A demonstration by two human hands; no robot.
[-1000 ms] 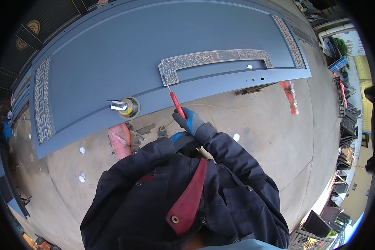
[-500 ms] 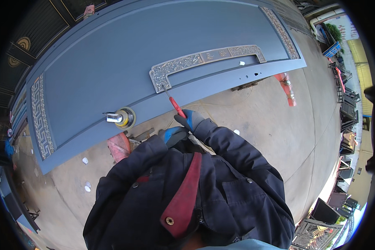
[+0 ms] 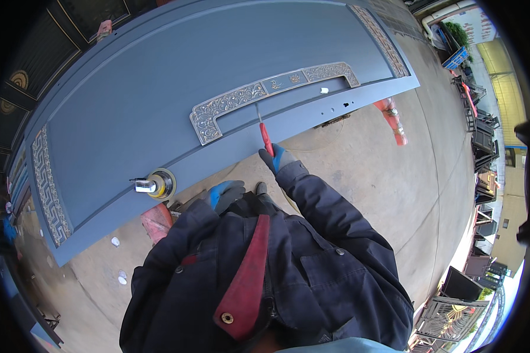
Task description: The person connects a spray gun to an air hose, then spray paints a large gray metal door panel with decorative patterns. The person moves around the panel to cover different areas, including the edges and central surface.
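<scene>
My right hand [image 3: 280, 157], in a grey-and-blue glove, grips a red-handled tool with a slim metal shaft [image 3: 266, 139]. Its tip is over the grey door panel [image 3: 141, 100], just inside the lower edge of an ornate bracket-shaped trim piece [image 3: 229, 99]. Whether the tip touches anything I cannot make out. My left hand [image 3: 226, 195], gloved alike, hangs in front of my waist off the panel's near edge. Its fingers are loosely extended with nothing visible in them. Left of it, on the panel, rests a round-padded tool with a yellow body [image 3: 161, 185], apparently a sander.
Patterned strips run along the panel's left end [image 3: 50, 182] and right end [image 3: 383, 41]. A small white piece [image 3: 324, 90] lies within the trim's bend. Red-wrapped supports [image 3: 394, 123] stand under the panel. Dark ornate doors [image 3: 53, 47] are at the far left.
My right hand has moved the red-handled tool rightward, off the trim's left corner to its inner side. My left hand has drawn apart from the right. The whole view has shifted slightly.
</scene>
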